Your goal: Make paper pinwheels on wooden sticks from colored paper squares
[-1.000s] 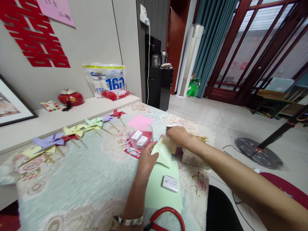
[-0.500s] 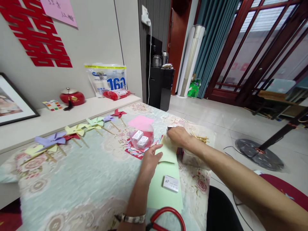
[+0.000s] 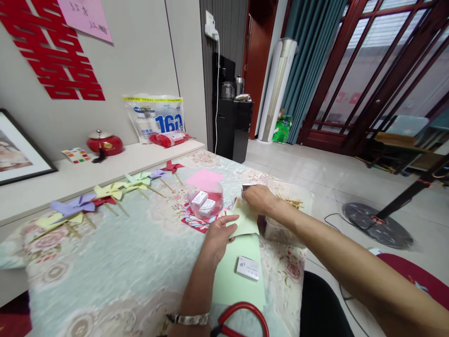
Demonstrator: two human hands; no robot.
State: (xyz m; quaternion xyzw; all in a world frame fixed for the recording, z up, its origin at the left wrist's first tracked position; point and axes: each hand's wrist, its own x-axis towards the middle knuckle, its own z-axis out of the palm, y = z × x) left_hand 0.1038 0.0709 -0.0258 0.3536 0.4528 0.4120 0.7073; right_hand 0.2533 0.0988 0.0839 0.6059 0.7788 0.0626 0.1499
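A pale yellow sheet of paper is pinched at its left edge by my left hand, which is closed with the thumb on top. At the sheet's far end, my right hand is curled downward beside a small dark-and-white item. Its fingertips are hidden, so what they grip cannot be made out. Beneath the yellow sheet lies light green paper, with a small white printed box on it. Red-handled scissors, cut off by the bottom edge, lie nearest me.
Left of my hands, a clear round container holds small white boxes. Paper pinwheels on sticks line the table's left side. Pink paper lies farther back. A clear tub with thin sticks stands under my right forearm.
My left hand has shifted slightly, and the near edge of the yellow paper bends up a little more. My right hand stays almost in place.
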